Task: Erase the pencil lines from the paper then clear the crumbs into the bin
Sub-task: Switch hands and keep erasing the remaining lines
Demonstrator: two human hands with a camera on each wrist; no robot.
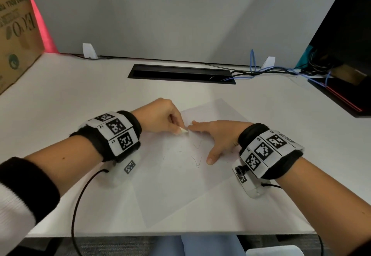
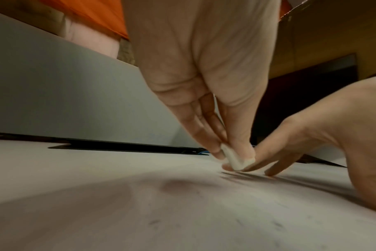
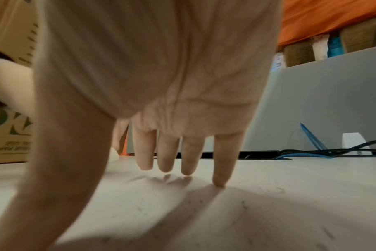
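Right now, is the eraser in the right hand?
No, the left hand pinches the eraser; the right hand presses the paper.

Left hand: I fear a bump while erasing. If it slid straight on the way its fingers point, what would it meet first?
Most likely the right hand's fingertips, almost touching the eraser pinched by the left hand.

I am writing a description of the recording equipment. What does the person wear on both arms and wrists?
Each wrist carries a black padded band covered with white tiles bearing black square-pattern markers; the right band looks the same. A small white device hangs under each, with a thin black cable. The left forearm has a white sleeve with a black cuff.
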